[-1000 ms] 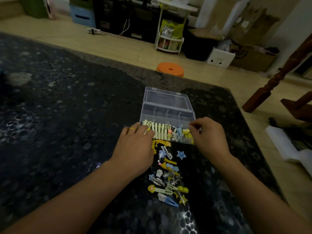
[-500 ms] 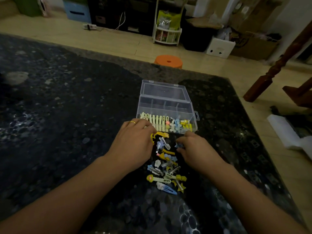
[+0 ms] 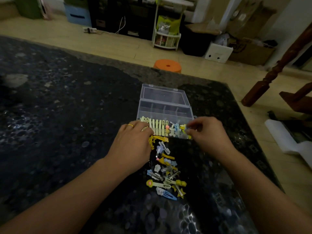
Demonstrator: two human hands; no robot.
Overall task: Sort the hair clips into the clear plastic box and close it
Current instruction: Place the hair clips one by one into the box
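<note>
Right hand (image 3: 208, 134) pinched on a small clip (image 3: 186, 130) over the clear box (image 3: 164, 105), at its 4 o'clock corner. Left hand (image 3: 130, 146) curled, palm down, at 7 o'clock; grip unclear. Loose clips (image 3: 166, 176) at 6 o'clock on worktop (image 3: 67, 115).

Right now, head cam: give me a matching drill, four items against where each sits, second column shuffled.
Items
1. clear plastic box
2. loose hair clips
3. orange stool
4. gold ring

Places
A. on the floor past the table's far edge
B. on a finger of the left hand
C. on the table, lid open, beyond both hands
D. piled on the table between the forearms

Pairs: 1-C, 2-D, 3-A, 4-B
</note>
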